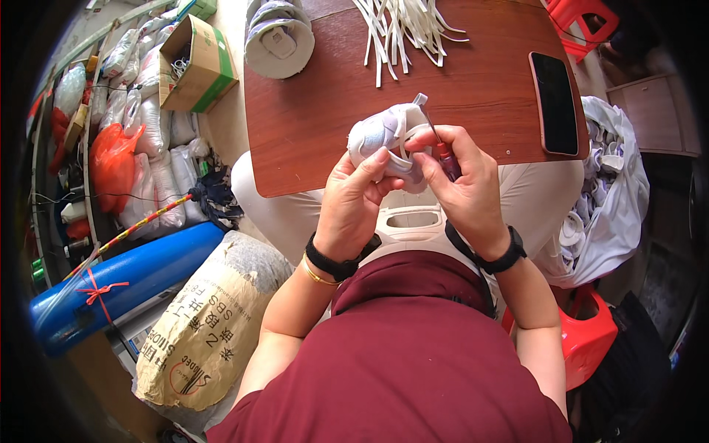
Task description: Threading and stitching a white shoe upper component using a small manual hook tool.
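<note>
A small white and pale lilac shoe [373, 134] is held just over the near edge of the table. My left hand [347, 203] is closed around its near left side, thumb on top. My right hand [469, 188] grips a thin metal tool with a dark red handle [447, 161]; its shaft points up and away along the shoe's opening. Those fingers also touch the shoe's right side. A white strip loops at the opening, and a small tab sticks up at the far end. The tool's tip is too small to make out.
The brown table [332, 111] bears a bundle of white strips [402, 33], a pale stack [279, 52] and a phone [555, 103]. At right, a white bag [617, 214] of small shoes stands near a red stool [587, 340]. Left are a carton [196, 70], a blue roll [133, 280] and a sack [199, 340].
</note>
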Tool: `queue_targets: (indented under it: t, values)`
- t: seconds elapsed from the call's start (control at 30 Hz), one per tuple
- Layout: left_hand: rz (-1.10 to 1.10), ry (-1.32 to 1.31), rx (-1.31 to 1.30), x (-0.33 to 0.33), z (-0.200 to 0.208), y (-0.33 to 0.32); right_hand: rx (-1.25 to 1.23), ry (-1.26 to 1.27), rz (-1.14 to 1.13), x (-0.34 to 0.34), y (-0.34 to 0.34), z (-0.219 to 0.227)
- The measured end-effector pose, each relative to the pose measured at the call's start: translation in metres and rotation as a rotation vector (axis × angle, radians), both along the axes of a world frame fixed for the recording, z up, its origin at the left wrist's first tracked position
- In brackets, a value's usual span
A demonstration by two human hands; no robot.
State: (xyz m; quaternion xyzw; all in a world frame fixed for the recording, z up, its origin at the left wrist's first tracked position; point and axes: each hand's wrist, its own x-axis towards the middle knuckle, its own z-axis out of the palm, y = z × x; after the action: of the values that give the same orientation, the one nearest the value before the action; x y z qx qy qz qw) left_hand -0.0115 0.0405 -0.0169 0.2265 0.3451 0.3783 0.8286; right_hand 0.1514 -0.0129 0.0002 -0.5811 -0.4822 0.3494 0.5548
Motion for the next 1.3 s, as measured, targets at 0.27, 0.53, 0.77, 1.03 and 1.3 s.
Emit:
queue_targets:
  t: [0.27,0.53,0.77,1.03,1.3]
  values:
    - [-0.005,0.06,0.027,0.006,0.004,-0.003,0.0,-0.023,-0.069,0.004,0.009,0.0]
    - [-0.052,0.048,0.064,0.005,0.0,-0.004,-0.085,0.133,0.014,0.015,0.024,-0.009]
    - [-0.054,0.06,0.039,0.008,0.006,-0.001,-0.043,0.183,-0.055,0.01,0.015,-0.005]
    - [-0.153,-0.113,-0.043,0.004,0.0,0.007,-0.065,0.574,-0.056,0.011,0.011,-0.019]
    - [-0.31,-0.198,-0.065,0.001,0.004,0.017,-0.262,0.749,0.07,0.025,0.011,-0.007]
